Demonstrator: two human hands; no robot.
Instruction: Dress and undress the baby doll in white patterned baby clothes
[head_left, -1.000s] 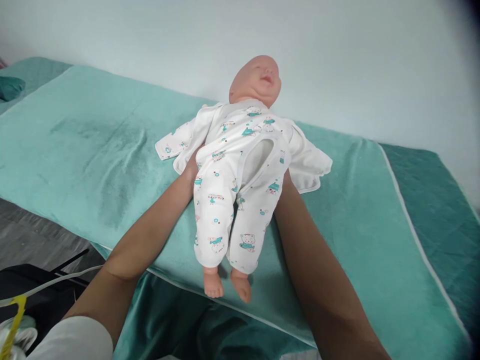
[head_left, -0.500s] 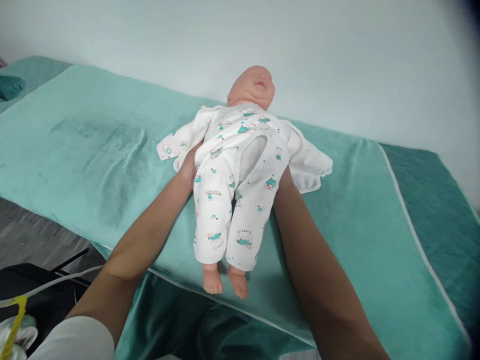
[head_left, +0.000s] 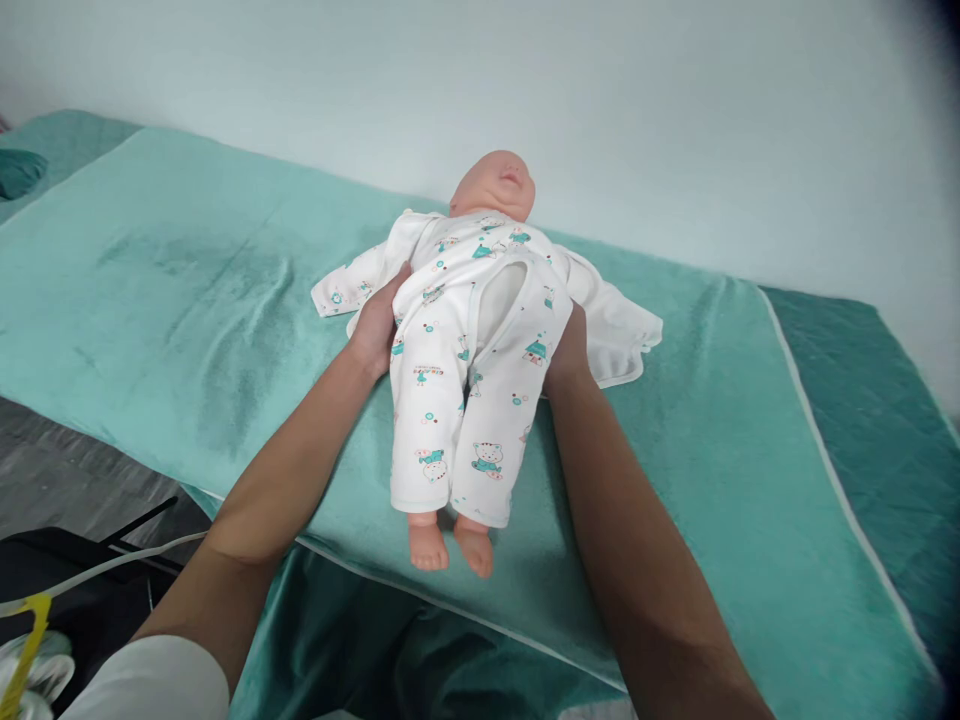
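Note:
A baby doll [head_left: 491, 185] lies face up across the bed, its head toward the wall and its bare feet toward me. It wears white printed split-crotch pants [head_left: 427, 400] that reach up over its chest. Spread beneath its upper body is a white baby shirt [head_left: 615, 325], sleeves out to both sides. My left hand [head_left: 381, 318] grips the doll's side at the waist, thumb up along it and fingers hidden underneath. On the other side my right hand [head_left: 570, 345] holds the doll's hip, its fingers mostly hidden behind the pants.
A green velvet cover [head_left: 225, 330] with pale piping is spread over the bed, which stands against a white wall [head_left: 675, 130]. At lower left are a black object [head_left: 75, 570], a pale cable [head_left: 127, 555] and a yellow strip [head_left: 30, 650] above the grey floor.
The doll has come down a little toward the bed. Its head appears lower and its feet slightly higher in view. More of both my hands shows; the shirt has hardly moved.

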